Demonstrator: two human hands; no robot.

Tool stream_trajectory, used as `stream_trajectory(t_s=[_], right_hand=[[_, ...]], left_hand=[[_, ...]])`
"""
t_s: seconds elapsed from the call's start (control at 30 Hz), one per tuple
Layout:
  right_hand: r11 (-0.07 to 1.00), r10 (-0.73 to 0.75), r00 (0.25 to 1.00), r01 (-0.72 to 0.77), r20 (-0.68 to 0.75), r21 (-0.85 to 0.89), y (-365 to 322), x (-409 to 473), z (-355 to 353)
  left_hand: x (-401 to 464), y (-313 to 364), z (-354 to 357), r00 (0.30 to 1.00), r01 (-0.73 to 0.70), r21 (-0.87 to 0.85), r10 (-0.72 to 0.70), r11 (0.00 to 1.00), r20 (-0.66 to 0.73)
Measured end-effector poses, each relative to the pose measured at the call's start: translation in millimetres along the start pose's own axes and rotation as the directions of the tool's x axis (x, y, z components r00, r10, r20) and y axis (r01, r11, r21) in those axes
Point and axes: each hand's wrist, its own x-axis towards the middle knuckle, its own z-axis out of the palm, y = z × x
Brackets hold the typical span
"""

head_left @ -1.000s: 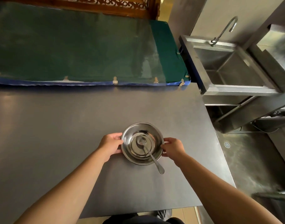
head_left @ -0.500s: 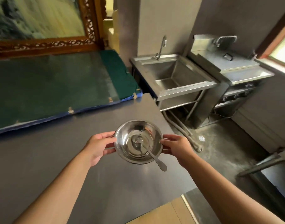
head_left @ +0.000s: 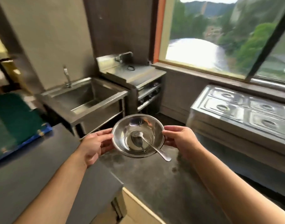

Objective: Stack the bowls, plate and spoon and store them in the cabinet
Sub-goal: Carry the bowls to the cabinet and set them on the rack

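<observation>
A stack of shiny steel bowls (head_left: 122, 131) with a plate edge showing under its right side hangs in the air beyond the table's right end, over the floor. A steel spoon (head_left: 152, 147) lies inside the top bowl, its handle sticking out over the near right rim. My left hand (head_left: 94, 143) grips the stack's left rim and my right hand (head_left: 179, 139) grips its right rim. How many bowls are nested I cannot tell.
The grey table (head_left: 41, 175) is at lower left, with a green mat (head_left: 12, 120) behind it. A steel sink (head_left: 83, 97) and a steel stove unit (head_left: 138, 81) stand ahead. A steel counter with recessed lids (head_left: 242, 109) runs under the window at right.
The stack has been lifted off the table and carried right, past the table's end. The view has swung right, and the window and the lidded counter have come into sight.
</observation>
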Motion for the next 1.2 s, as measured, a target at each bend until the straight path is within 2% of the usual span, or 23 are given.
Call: stream_trajectory(t_s=[0.17, 0.27, 0.4, 0.5, 0.6, 0.67, 0.8, 0.9, 1.03, 1.2], right_hand=[[0.995, -0.006, 0.968, 0.031, -0.251, 0.098, -13.6, -29.1, -127.9], [0.985, 0.008, 0.922, 0.059, -0.387, 0.162, -15.6, -52.0, -197.0], [0.965, 0.036, 0.833, 0.114, -0.553, 0.235, -14.7, -89.3, -275.6], [0.955, 0.056, 0.723, 0.163, -0.689, 0.248, -13.3, -114.5, -334.6], [0.949, 0.064, 0.585, 0.216, -0.808, 0.231, -12.1, -131.5, -389.7], [0.950, 0.080, 0.531, 0.215, -0.843, 0.226, -13.9, -138.8, -414.0], [0.939, 0.107, 0.354, 0.270, -0.929, 0.211, -19.4, -149.7, -473.2], [0.926, 0.127, 0.224, 0.323, -0.966, 0.197, -22.8, -159.7, -508.1], [0.902, 0.151, 0.086, 0.396, -0.985, 0.173, -24.5, -176.0, -544.8], [0.879, 0.166, -0.046, 0.460, -0.985, 0.127, -18.3, -202.3, -588.9]], left_hand=[[24.3, -6.9, 138.9, 0.971, 0.046, 0.082, -0.064, 0.996, 0.229], [35.3, -14.8, 218.4, 0.924, 0.065, 0.138, -0.112, 0.988, 0.366], [48.2, -35.6, 321.5, 0.828, 0.065, 0.206, -0.168, 0.976, 0.536], [53.3, -58.7, 408.6, 0.735, 0.068, 0.276, -0.235, 0.959, 0.636], [54.3, -82.3, 492.9, 0.614, 0.061, 0.343, -0.306, 0.938, 0.727], [53.2, -93.0, 533.7, 0.550, 0.080, 0.347, -0.332, 0.934, 0.766], [52.7, -108.7, 635.8, 0.372, 0.113, 0.392, -0.405, 0.913, 0.835], [49.4, -117.7, 703.8, 0.238, 0.084, 0.434, -0.441, 0.897, 0.865], [40.0, -134.9, 782.0, 0.110, 0.008, 0.481, -0.479, 0.877, 0.871], [16.1, -167.2, 865.9, -0.019, 0.027, 0.550, -0.550, 0.835, 0.835]])
